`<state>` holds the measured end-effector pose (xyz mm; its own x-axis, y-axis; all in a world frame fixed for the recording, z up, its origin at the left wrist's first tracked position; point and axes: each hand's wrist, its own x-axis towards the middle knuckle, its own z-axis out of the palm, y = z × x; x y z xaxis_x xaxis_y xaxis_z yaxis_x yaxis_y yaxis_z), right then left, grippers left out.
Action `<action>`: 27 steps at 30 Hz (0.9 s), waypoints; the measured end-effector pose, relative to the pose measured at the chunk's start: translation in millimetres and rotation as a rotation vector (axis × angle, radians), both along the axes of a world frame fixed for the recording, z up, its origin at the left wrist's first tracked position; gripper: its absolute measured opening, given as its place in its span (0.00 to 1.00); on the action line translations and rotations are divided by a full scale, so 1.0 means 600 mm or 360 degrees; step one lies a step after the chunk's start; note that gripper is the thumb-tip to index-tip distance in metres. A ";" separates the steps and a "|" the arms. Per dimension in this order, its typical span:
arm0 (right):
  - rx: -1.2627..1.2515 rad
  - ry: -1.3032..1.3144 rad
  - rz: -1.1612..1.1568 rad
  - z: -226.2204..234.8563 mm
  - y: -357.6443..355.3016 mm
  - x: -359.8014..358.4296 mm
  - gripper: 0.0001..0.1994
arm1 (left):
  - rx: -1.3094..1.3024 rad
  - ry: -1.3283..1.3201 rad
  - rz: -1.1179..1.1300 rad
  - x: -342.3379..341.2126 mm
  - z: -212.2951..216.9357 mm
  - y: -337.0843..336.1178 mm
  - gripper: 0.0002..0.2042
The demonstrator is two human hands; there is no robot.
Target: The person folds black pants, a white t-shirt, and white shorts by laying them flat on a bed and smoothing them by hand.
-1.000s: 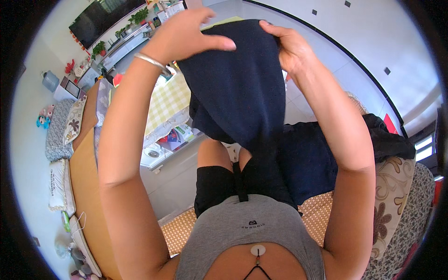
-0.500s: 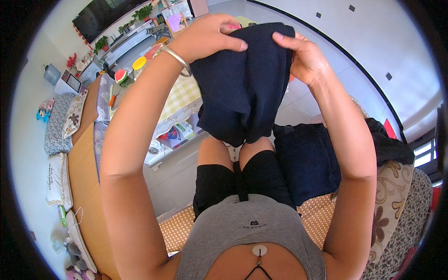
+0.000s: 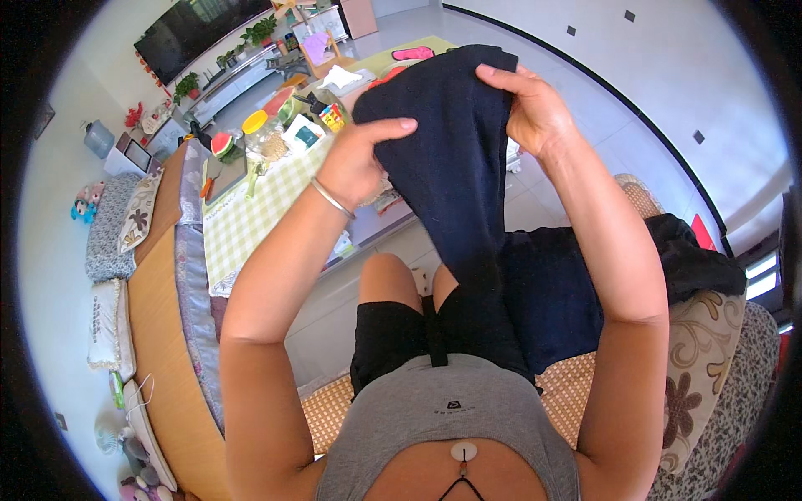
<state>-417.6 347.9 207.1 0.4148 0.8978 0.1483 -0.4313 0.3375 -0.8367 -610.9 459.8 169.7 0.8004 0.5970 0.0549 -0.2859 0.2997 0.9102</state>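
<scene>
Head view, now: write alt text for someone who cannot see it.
A person's right hand holds up a dark garment by its top; the left hand lays its thumb over the left side. Beyond stands a cluttered table; more dark fabric lies at right.

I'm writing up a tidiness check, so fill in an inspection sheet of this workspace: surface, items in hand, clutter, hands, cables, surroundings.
Surface: green-and-white checked tablecloth on the table ahead; tan woven seat showing beside the person.
Items in hand: soft dark navy cloth piece, held up; another flat dark navy cloth lies beside the right thigh.
Clutter: clear round jar with yellow lid and red-and-green watermelon piece, on the table.
Hands: right hand pinches the held cloth's upper right; left hand has its thumb before the left edge, fingers hidden.
Cables: thin white cord, far left; its ends are unclear.
Surroundings: flat black wall screen, green potted plants.
</scene>
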 end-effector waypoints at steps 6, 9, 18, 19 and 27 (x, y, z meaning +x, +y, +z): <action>-0.0578 -0.0589 -0.0144 -0.003 0.013 0.052 0.18 | -0.0017 0.0136 0.0312 0.000 0.057 0.079 0.15; -0.0721 -0.0649 -0.0184 0.001 0.022 0.061 0.24 | 0.0236 0.0228 0.0512 0.017 0.059 0.063 0.19; -0.0376 -0.2309 -0.0337 0.008 -0.001 0.011 0.34 | 0.2220 0.0926 0.0910 -0.014 0.056 0.050 0.35; -0.0430 -0.2546 -0.0399 0.006 0.000 0.010 0.33 | 0.2359 0.0908 0.0939 -0.014 0.055 0.043 0.34; -0.0543 -0.1035 -0.0044 0.004 0.025 0.036 0.15 | 0.2568 0.1205 0.0772 -0.036 0.075 0.036 0.24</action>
<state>-395.8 362.8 209.8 0.3611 0.9285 0.0862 0.1928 0.0161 -0.9811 -632.5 481.5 214.6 0.7179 0.4931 0.4913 0.4860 -0.8604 0.1534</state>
